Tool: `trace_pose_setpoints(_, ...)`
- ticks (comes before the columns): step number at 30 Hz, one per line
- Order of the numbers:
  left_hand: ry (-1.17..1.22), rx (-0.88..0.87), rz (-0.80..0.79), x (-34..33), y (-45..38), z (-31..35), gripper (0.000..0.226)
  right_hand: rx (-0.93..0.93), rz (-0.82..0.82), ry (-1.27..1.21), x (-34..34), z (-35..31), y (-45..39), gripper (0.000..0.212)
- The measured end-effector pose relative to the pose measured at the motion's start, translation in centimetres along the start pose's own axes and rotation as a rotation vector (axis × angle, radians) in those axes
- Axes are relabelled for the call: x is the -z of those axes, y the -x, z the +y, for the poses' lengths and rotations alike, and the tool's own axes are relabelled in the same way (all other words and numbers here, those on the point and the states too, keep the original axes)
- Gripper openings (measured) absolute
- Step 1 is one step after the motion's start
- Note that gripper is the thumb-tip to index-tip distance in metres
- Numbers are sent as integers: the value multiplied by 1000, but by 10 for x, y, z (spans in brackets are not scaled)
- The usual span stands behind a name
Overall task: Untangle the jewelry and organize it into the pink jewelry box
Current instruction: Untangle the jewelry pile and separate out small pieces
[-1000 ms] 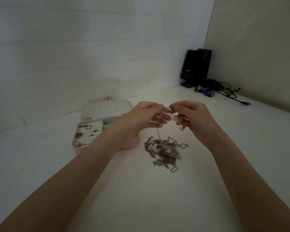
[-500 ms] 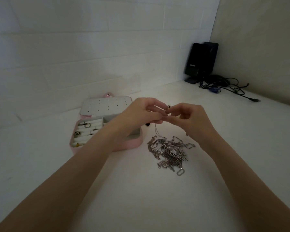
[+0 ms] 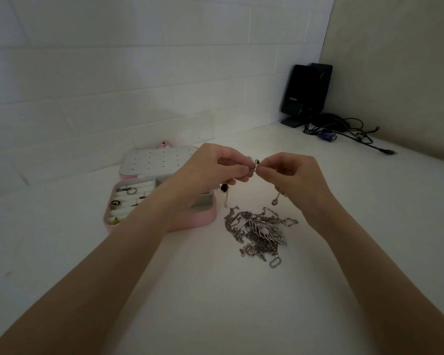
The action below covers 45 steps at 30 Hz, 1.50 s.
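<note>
Jewelry box [image 3: 195, 221] lies open on the desk [image 3: 190, 290] under the left hand [image 3: 210, 172]; tangled chains [image 3: 256, 231] lie below the right hand [image 3: 292, 175]. Both hands pinch one small piece [image 3: 254, 166] between them. Step: separating it. Next: free it, then place it in a compartment.

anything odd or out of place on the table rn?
Mainly the tangled chain pile: several silver chains knotted around a feather pendant, loose on the table right of the open pink jewelry box. Both hands, left hand and right hand, pinch a small piece above it. Nothing looks spilled or broken.
</note>
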<state>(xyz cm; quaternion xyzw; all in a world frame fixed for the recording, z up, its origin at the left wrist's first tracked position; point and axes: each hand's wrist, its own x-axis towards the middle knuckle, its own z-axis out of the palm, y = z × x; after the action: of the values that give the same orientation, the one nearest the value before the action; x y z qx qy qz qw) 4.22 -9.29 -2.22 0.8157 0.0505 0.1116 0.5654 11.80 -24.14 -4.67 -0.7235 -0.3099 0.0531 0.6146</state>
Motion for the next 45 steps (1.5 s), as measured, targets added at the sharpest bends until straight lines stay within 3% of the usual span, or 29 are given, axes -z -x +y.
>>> trace_pose_setpoints(18, -22, 50, 11, -2, -2, -3, 7, 14, -43, 25, -1, -2, 3, 11)
trace_pose_setpoints(24, -53, 50, 15, -2, -2, -5, 8, 77, 42, -20, 0, -1, -1, 15)
trace_pose_setpoints(38, -308, -57, -27, -11, -2, -7, 8, 56, -56, 152, -6, 1, 1, 27)
trace_pose_setpoints(45, -313, -96, 58, -11, -4, -9, 11, -44, -60, -34, -5, 0, 3, 24)
